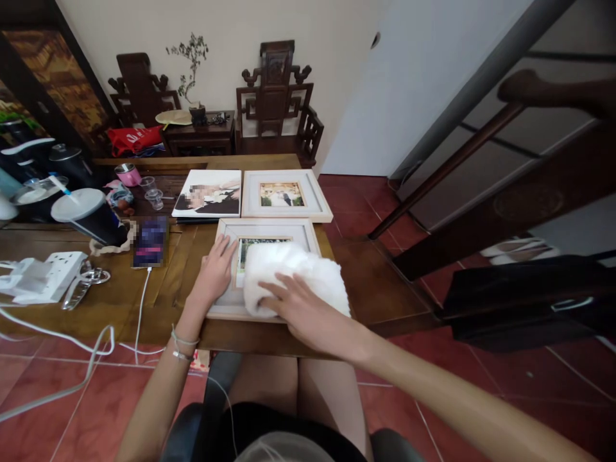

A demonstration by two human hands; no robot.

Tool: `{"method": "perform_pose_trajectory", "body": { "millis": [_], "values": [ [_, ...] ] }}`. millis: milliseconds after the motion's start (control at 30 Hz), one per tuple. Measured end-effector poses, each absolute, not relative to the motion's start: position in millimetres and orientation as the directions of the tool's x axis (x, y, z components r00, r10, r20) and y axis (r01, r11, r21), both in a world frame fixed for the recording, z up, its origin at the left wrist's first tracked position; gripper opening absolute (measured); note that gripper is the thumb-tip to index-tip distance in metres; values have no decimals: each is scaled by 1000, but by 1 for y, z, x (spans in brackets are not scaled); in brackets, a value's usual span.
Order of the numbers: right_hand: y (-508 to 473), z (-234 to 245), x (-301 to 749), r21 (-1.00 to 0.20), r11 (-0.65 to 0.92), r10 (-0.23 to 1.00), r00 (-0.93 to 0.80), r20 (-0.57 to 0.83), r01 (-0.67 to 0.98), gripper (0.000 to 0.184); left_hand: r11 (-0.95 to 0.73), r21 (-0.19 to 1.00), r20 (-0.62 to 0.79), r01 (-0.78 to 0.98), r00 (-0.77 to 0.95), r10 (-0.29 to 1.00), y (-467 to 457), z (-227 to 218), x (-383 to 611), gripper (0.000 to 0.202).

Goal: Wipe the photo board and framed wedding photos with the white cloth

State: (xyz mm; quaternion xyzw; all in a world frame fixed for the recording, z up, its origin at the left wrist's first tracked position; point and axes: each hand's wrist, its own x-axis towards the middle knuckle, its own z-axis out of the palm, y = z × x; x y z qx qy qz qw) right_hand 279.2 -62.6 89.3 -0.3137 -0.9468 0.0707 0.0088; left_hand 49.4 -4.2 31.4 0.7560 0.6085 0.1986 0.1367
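A light wooden picture frame [225,303] lies flat near the front edge of the table, its photo partly hidden. My left hand [219,268] rests on the frame's left side, fingers stretched out over the border. On the right half of the frame lies a fluffy white cloth [298,269]. My right hand [298,305] presses on this cloth, with the fingers bent into it. Just behind are a second framed photo [289,194] and a white photo album or panel [209,192] with a picture on it.
To the left on the wooden table [178,289] are a phone [150,241] on a white cable, a power strip [52,276], a hair claw clip [84,285] and a lidded cup [89,215] with a straw. Wooden chairs [276,96] stand by the wall and at right.
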Motion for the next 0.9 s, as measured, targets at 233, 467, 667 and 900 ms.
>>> {"method": "perform_pose_trajectory", "body": {
  "millis": [233,467,667,900],
  "values": [
    [-36,102,256,-81,701,713,-700,36,709,60,-289,579,259,763,164,952,-4,30,49,50],
    [31,84,207,-13,661,750,-659,56,750,50,-334,599,295,728,187,937,-7,32,45,57],
    [0,63,202,16,771,632,-769,92,636,45,-375,589,298,716,240,924,-6,31,42,59],
    [-52,91,243,-223,840,482,-869,-109,494,48,-343,645,309,682,178,934,0,26,37,57]
  ]
}}
